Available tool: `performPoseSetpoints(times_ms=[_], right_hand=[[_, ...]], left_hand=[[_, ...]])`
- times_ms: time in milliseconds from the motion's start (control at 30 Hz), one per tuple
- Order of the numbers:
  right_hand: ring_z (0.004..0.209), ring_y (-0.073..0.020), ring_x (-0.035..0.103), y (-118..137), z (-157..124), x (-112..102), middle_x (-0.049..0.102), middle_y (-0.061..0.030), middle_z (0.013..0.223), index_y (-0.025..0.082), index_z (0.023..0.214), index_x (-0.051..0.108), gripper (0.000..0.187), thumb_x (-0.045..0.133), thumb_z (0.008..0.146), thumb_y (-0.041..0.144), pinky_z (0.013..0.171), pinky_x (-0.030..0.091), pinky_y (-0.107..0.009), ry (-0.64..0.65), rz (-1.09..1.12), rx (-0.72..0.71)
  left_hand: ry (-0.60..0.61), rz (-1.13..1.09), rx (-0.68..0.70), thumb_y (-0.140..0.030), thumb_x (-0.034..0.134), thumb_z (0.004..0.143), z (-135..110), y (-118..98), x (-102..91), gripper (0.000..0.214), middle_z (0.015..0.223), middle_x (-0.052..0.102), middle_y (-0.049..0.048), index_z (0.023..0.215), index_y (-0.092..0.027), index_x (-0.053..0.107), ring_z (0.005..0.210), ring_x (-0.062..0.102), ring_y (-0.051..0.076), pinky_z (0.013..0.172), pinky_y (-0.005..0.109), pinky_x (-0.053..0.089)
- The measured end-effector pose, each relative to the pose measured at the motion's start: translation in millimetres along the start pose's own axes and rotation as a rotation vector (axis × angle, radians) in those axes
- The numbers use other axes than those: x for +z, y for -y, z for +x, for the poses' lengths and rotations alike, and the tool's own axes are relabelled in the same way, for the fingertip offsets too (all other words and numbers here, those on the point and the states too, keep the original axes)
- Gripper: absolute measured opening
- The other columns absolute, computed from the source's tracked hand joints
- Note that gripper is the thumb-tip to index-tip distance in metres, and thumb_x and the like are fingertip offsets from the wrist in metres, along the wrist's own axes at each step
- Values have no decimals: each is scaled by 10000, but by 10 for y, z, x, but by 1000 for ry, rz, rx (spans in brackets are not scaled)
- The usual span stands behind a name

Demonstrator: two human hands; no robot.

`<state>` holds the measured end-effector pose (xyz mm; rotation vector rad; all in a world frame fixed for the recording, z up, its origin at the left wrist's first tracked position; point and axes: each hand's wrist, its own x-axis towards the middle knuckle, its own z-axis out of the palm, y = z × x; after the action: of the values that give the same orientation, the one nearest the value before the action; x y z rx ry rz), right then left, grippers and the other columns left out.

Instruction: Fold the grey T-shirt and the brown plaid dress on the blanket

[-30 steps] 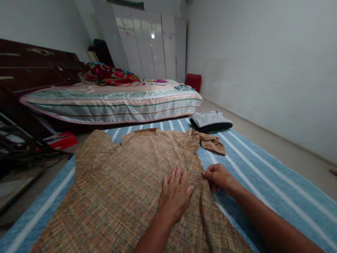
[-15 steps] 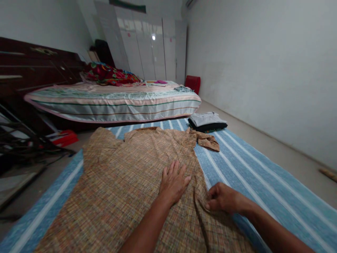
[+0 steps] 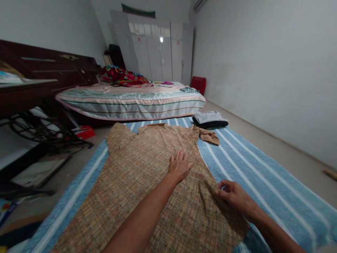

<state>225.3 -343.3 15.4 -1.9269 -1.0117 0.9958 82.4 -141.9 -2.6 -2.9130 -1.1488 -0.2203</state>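
Observation:
A brown checked shirt (image 3: 147, 175) lies spread over a blue striped sheet (image 3: 247, 168), its collar end away from me. My left hand (image 3: 180, 166) rests flat on the right half of the shirt, fingers stretched out. At the shirt's right edge, my right hand (image 3: 233, 196) pinches the fabric between thumb and fingers and holds it slightly raised. Creases run from that pinch across the cloth. The right sleeve is bent outward on the sheet, while the left sleeve spreads toward the far left.
Folded clothes (image 3: 210, 120) are stacked at the sheet's far right corner. Beyond stands a bed (image 3: 131, 105) with a red floral blanket (image 3: 123, 76). On the left are a treadle table (image 3: 28, 88) and a red box (image 3: 84, 132). A white wall (image 3: 271, 70) runs along the right.
My right hand has drawn the shirt's edge outward to the right, and the deep fold beside it has flattened somewhat. My left hand stays flat on the cloth. The view has turned a little left.

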Motion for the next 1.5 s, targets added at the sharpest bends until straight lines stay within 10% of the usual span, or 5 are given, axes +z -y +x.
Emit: performPoseSetpoints(times_ms=[300,600,1500], right_hand=[[461,-89,366,-63,-240,-139,446,37,490,173,557,551,318,575,639,480,449,253,-228,134,-60,60],[480,-111,411,-285,-350,-126,438,40,521,209,588,477,333,550,613,533,459,321,-234,-182,155,2],[436,-112,448,-556,-543,-150,498,22,506,200,613,525,285,491,599,482,400,310,-219,-100,-106,54]], left_hand=[[6,-47,141,-411,305,946,-467,-327,-216,464,1412,451,127,1275,-136,481,1340,338,250,1094,481,255],[107,-112,164,-503,290,931,-888,-506,-229,592,1522,271,115,1413,-163,341,1411,193,239,1127,468,206],[272,-193,318,-618,196,903,-928,-487,-184,683,1557,164,70,1460,-226,233,1428,70,291,1113,585,60]])
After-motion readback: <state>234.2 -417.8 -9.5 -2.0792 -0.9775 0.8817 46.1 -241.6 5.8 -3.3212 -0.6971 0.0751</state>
